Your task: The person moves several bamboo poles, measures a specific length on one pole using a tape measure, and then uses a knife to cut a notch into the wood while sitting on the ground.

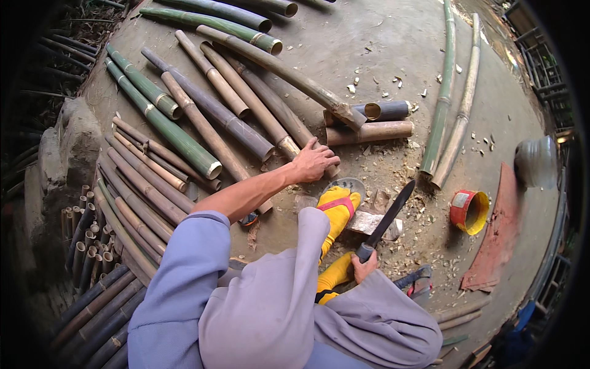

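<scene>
The left hand [316, 162] curls over a long brown bamboo pole [276, 104] at centre, the right hand [365, 268] grips a black-bladed knife [392, 213] – two short brownish bamboo tubes [372, 133] seem cut, this pole apparently not yet

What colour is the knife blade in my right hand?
The knife blade is nearly black; the head view shows it.

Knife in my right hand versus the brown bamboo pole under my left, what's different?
The knife is dark with a flat, pointed blade; the bamboo pole is brown and round. The knife is shorter than the pole. The right hand holds the knife, while the left hand rests on the pole's near end. Both are long and narrow.
</scene>
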`<move>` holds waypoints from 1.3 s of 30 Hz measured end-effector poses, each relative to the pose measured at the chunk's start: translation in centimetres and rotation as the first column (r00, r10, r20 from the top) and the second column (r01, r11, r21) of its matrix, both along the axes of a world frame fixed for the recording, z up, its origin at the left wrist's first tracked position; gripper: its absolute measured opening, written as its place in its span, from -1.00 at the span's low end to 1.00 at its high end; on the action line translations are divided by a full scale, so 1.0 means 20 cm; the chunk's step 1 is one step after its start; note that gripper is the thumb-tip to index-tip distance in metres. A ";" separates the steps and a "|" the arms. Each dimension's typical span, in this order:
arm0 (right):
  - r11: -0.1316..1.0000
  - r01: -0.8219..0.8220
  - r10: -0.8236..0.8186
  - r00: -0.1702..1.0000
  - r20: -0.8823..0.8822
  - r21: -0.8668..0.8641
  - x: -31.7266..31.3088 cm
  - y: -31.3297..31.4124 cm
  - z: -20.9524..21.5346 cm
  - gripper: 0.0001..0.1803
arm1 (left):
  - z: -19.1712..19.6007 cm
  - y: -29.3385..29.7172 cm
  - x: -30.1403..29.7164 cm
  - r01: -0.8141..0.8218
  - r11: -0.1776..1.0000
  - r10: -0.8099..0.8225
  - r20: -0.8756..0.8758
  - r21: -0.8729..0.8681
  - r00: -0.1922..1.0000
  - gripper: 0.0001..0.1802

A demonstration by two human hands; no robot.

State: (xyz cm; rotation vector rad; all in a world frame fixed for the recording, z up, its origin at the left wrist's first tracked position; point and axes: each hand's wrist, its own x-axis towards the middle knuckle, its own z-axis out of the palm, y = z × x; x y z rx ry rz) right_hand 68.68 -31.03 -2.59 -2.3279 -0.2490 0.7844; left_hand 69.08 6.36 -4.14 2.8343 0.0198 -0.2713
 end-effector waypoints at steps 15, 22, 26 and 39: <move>0.977 0.180 -0.195 0.970 0.148 0.112 -0.06 0.02 0.15 -0.66 | 0.14 0.27 0.40 -0.749 -0.207 0.921 -0.383 -0.630 0.068 -0.17; 0.962 0.262 -0.272 0.939 0.212 0.073 -0.10 -0.05 0.34 -0.57 | 0.01 0.51 0.44 -0.234 -0.693 0.687 -0.723 -0.682 0.070 -0.73; 0.934 0.346 -0.348 0.829 0.438 0.087 -0.06 -0.25 0.49 -0.53 | 0.10 0.28 0.32 -0.090 -0.808 0.459 -0.717 -0.583 0.525 -0.81; 0.974 0.223 -0.125 0.642 0.757 -0.029 0.29 -0.57 1.57 -0.60 | 0.36 0.09 0.07 0.171 -0.779 0.613 -0.676 -0.603 0.408 -0.85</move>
